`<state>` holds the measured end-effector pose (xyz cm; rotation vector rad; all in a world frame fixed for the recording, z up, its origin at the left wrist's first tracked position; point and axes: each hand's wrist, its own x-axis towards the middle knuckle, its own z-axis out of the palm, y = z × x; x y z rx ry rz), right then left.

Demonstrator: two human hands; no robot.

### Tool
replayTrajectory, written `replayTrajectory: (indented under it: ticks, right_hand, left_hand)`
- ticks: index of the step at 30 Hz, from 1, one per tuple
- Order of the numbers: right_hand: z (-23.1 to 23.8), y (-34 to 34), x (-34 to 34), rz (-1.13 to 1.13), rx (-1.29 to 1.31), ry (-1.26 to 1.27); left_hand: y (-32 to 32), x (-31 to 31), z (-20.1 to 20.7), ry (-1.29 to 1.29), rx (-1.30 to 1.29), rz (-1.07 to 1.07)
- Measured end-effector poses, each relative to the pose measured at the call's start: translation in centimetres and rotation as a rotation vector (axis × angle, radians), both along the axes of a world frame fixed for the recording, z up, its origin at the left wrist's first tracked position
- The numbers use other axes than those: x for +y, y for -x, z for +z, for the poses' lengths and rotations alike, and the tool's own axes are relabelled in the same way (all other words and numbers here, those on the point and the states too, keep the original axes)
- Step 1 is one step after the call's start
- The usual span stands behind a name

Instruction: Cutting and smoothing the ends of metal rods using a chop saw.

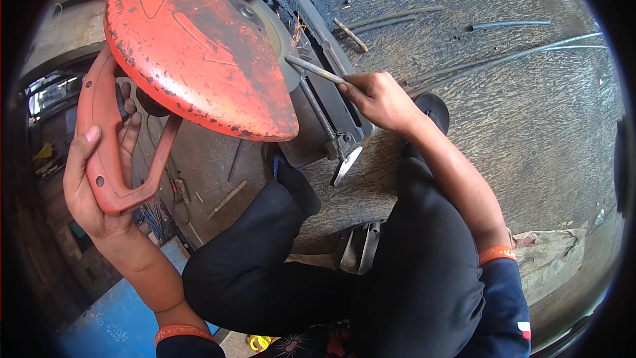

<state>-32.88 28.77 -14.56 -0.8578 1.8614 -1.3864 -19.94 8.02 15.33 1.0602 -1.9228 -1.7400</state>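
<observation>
1. the left hand (93,179) is wrapped shut around the orange loop handle (106,152) of a chop saw, under its chipped, rust-flecked orange blade guard (192,46).
2. the right hand (377,99) pinches a thin, dull metal rod (317,70); its long axis runs from the fingers up-left, its tip on the grey disc (278,40), throwing sparks.
3. just below this hand sits the threaded vise screw (321,116); beyond it, loose rods (510,24) lie on the rough floor (530,126).
</observation>
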Motion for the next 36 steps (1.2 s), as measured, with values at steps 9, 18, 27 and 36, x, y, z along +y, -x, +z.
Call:
replayTrajectory:
  ticks: [9, 18, 27, 36]
  right_hand:
    - [-0.3, -0.4, 0.2, -0.053, 0.127, 0.074]
    - [-1.6, -0.8, -0.1, -0.095, 0.253, 0.154]
    - [-0.2, -0.4, 1.2, -0.073, -0.011, -0.021]
    - [-1.5, 0.1, 0.6, 0.073, -0.410, -0.021]
  left_hand:
    - [0.0, 0.1, 0.0, 0.047, -0.017, 0.025]
    - [-0.1, -0.2, 0.0, 0.035, -0.029, -0.005]
    - [-0.1, -0.4, 0.4, 0.137, -0.152, -0.098]
    - [-0.1, 0.2, 0.1, 0.085, -0.087, -0.083]
